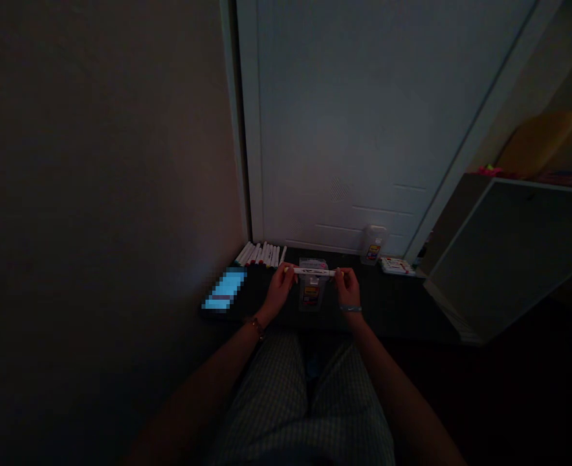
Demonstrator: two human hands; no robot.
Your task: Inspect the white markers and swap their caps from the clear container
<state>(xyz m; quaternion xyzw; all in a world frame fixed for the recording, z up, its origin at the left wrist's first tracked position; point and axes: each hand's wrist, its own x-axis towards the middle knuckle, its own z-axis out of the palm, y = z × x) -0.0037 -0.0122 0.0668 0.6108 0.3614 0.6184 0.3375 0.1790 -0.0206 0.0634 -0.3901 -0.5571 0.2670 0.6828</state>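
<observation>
A white marker lies level between my two hands, one end in each. My left hand pinches its left end, and my right hand pinches its right end. Just beneath and behind the marker stands a clear plastic case with a yellow and dark label, upright on the dark surface. To the left of my left hand, several white markers with coloured ends lie side by side against the white panel.
A blurred, glowing phone-like screen lies at the surface's left end. A second clear case stands at the back right, beside a flat white patterned box. A white panel rises behind; a grey board leans at right.
</observation>
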